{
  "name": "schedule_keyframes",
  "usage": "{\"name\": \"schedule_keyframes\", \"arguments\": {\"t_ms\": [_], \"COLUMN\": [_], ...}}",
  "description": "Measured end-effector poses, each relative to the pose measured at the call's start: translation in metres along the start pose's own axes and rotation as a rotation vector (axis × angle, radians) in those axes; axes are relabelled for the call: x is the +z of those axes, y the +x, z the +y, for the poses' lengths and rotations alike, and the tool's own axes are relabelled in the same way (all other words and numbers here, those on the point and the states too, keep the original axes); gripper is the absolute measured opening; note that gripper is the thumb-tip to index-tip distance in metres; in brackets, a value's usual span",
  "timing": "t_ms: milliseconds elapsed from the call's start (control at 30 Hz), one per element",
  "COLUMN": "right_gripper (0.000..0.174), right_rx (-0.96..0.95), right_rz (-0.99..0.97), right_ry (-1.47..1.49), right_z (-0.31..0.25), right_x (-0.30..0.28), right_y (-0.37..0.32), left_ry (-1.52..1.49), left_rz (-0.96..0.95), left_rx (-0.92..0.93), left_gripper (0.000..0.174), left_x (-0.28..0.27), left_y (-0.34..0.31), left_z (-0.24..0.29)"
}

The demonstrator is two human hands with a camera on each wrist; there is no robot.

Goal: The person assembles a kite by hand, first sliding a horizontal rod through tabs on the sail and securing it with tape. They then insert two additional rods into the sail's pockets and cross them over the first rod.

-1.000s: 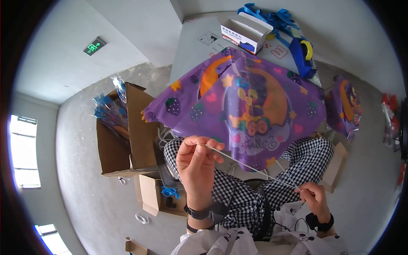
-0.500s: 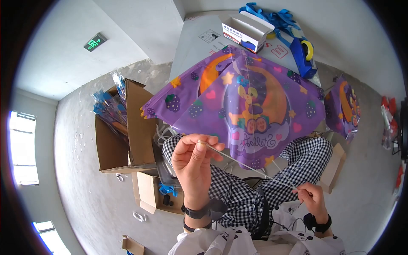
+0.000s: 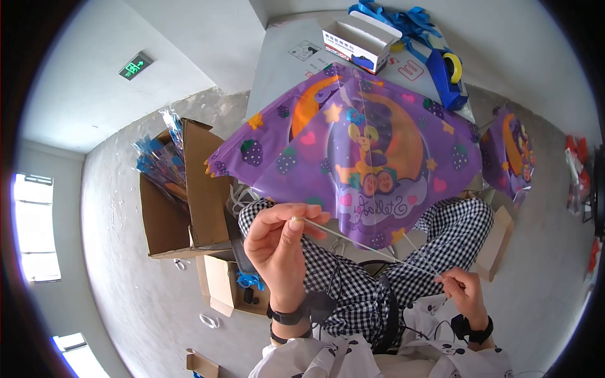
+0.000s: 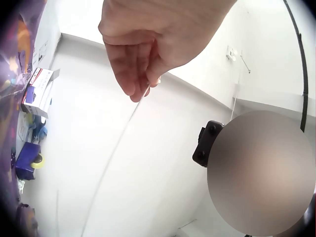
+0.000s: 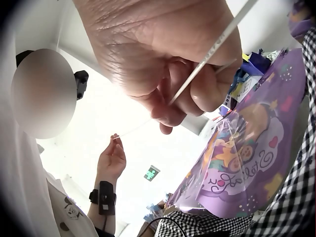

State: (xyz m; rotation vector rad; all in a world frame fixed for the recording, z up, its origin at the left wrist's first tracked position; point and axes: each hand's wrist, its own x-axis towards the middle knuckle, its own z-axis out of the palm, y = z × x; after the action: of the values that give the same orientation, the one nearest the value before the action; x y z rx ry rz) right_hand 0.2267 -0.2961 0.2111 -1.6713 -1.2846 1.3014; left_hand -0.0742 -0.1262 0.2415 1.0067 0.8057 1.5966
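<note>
My left hand (image 3: pixel 277 249) is raised over my left knee. Thumb and fingertips pinch one end of a thin white strand (image 3: pixel 359 244). It runs straight across to my right hand (image 3: pixel 465 293), whose curled fingers grip it above my right thigh. From that hand a second length of white line rises to the lower tip of a purple kite (image 3: pixel 441 154). In the right wrist view, a thicker-looking stretch of white strand (image 5: pixel 212 54) with small printed letters crosses the curled fingers. The kite lies spread over the table front and my knees, its cartoon bear and lettering reversed.
On the grey table (image 3: pixel 277 79) stand an opened white box (image 3: pixel 359 44), a blue tape dispenser (image 3: pixel 446 82) and blue ribbon (image 3: pixel 409 22). A tall carton (image 3: pixel 211 189) of wrapped items is at left, with a smaller box (image 3: pixel 220 286) below. Another purple kite (image 3: pixel 509 154) hangs at right.
My left hand has drifted slightly left with the strand's end, its fingers still pinching. The right hand stays almost in place, and the view shifts a little.
</note>
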Motion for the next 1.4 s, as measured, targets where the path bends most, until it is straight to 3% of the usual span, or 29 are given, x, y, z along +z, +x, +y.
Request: {"name": "schedule_keyframes", "arguments": {"t_ms": [333, 433, 633, 833, 1233, 1400], "right_gripper": [0.015, 0.012, 0.007, 0.007, 0.006, 0.005], "right_rx": [0.012, -0.132, -0.283, -0.36, -0.4, -0.377], "right_rz": [0.056, 0.165, 0.279, 0.205, 0.176, 0.162], "right_ry": [-0.163, -0.325, -0.43, -0.517, -0.485, -0.51], "right_z": [-0.008, -0.019, -0.023, -0.036, -0.038, -0.041], "right_x": [-0.008, -0.005, -0.006, -0.009, -0.013, -0.015], "right_y": [0.003, 0.008, 0.009, 0.006, 0.006, 0.005], "left_ry": [0.379, 0.587, 0.528, 0.482, 0.267, 0.347], "left_rz": [-0.054, -0.117, -0.012, 0.104, 0.036, 0.048], "left_rx": [0.175, 0.244, 0.052, 0.102, 0.028, 0.068], "left_gripper": [0.01, 0.01, 0.009, 0.006, 0.011, 0.011], "left_x": [0.001, -0.001, 0.009, 0.013, 0.0, 0.001], "left_y": [0.005, 0.008, 0.007, 0.007, 0.01, 0.011], "left_z": [0.005, 0.008, 0.012, 0.004, -0.002, -0.003]}}
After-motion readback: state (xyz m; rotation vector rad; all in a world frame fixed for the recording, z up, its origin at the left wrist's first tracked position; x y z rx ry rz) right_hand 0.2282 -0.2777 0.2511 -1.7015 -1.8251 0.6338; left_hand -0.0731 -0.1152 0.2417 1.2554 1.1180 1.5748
